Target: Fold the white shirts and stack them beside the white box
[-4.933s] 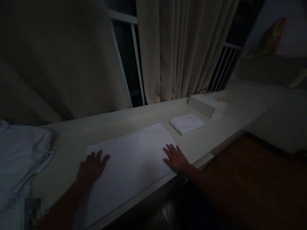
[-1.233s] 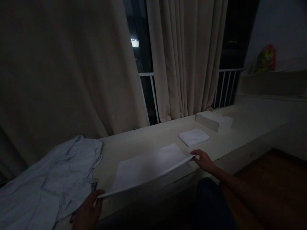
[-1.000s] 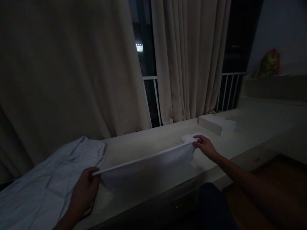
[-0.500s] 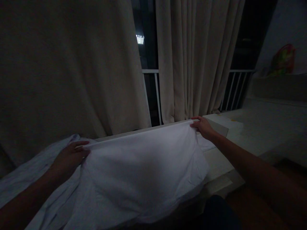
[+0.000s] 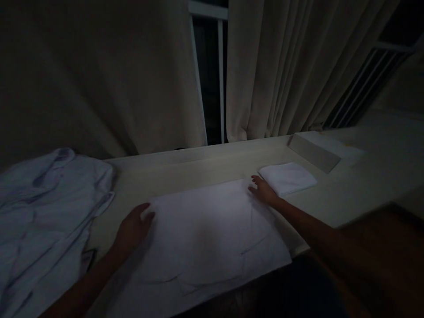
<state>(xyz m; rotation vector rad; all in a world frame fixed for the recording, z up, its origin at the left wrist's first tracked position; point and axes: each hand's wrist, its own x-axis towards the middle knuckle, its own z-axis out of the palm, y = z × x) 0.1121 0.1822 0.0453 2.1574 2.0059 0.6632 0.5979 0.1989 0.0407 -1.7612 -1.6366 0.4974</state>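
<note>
A white cloth (image 5: 202, 229) lies spread on the pale ledge, its near part hanging over the front edge with a few creases. By its far left corner is my left hand (image 5: 132, 227), thumb and fingers apart. My right hand (image 5: 264, 191) is at the far right corner, fingers spread and nothing visibly gripped. Just beyond the right hand rests a folded white cloth (image 5: 288, 176). A crumpled pale bluish shirt (image 5: 49, 207) lies to the left of my left hand.
The long pale ledge (image 5: 185, 170) runs below beige curtains (image 5: 132, 88), with a white railing (image 5: 221, 79) in the gap between them. A light box-like object (image 5: 314, 152) sits at the right. A dark-edged item (image 5: 88, 260) shows partly beside the shirt.
The white cloth, held up taut by both hands before, has come down onto the ledge. Both hands have let go of its corners. The view has tilted downward, showing the folded cloth fully.
</note>
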